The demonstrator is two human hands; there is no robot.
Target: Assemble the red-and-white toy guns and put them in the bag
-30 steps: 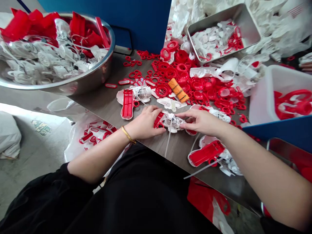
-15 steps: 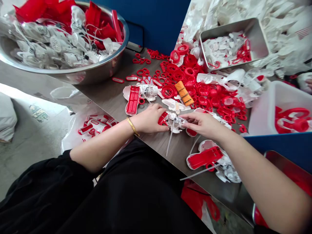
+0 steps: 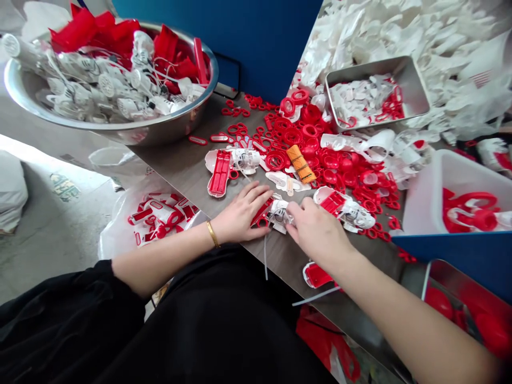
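Note:
A toy gun half (image 3: pixel 276 213), with a red handle part and white inner mechanism, lies on the table between my hands. My left hand (image 3: pixel 242 214) grips its handle end, fingers across the top and thumb along the near side. At the front end, my right hand (image 3: pixel 320 229) has its fingers pinched on the white mechanism; they partly hide it. A thin white tube (image 3: pixel 265 258) hangs from it towards the table edge. Other toy gun halves lie close by: one at upper left (image 3: pixel 220 173), one beyond my right hand (image 3: pixel 344 208), and one partly under my right forearm (image 3: pixel 316 274).
A large metal bowl (image 3: pixel 160 120) of white mechanisms and red pieces stands at left. Loose red parts (image 3: pixel 300 128) and an orange bundle (image 3: pixel 301 164) lie behind my hands. At right are a metal tray (image 3: pixel 420 104) and a translucent bin (image 3: pixel 420 197).
The toy gun half and my left hand have shifted slightly nearer the table edge. My right hand has moved in over the front end, its fingers curling closed on it.

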